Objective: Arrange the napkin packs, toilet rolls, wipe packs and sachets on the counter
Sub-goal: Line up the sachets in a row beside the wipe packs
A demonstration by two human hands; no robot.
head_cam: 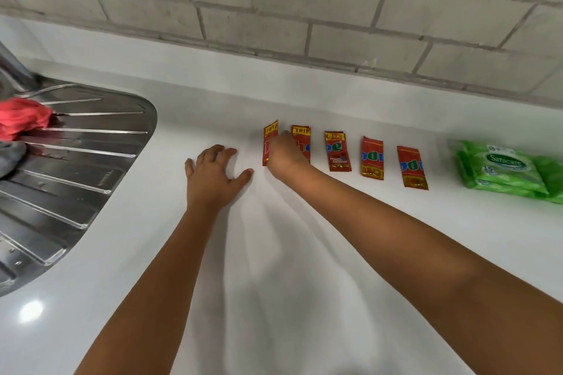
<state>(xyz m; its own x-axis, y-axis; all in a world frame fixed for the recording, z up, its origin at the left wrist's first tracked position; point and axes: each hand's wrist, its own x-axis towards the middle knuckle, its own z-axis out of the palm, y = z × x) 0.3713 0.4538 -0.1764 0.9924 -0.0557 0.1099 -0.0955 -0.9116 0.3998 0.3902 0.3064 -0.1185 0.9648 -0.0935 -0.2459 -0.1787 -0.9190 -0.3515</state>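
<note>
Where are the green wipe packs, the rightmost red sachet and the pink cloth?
Green wipe packs (505,166): head view, top pack's label.
Rightmost red sachet (412,165): head view, its middle.
Pink cloth (23,119): head view, its bunched centre.

Surface (304,283) open in front; row of five sachets (338,151) and wipe packs (502,169) block the back right, sink drainboard (76,155) bounds the left.

Wipe pack (499,166): "Sanicare" in white oval, numeral "15" below.
Sachet 1 (269,143), sachet 2 (301,138): yellow band, "TRIP…", rest covered by hand.
Sachet 3 (337,151): "25% MORE", "Mouth Defense".
Sachet 4 (372,158), sachet 5 (412,167): blue letters "od…", partial.
</note>
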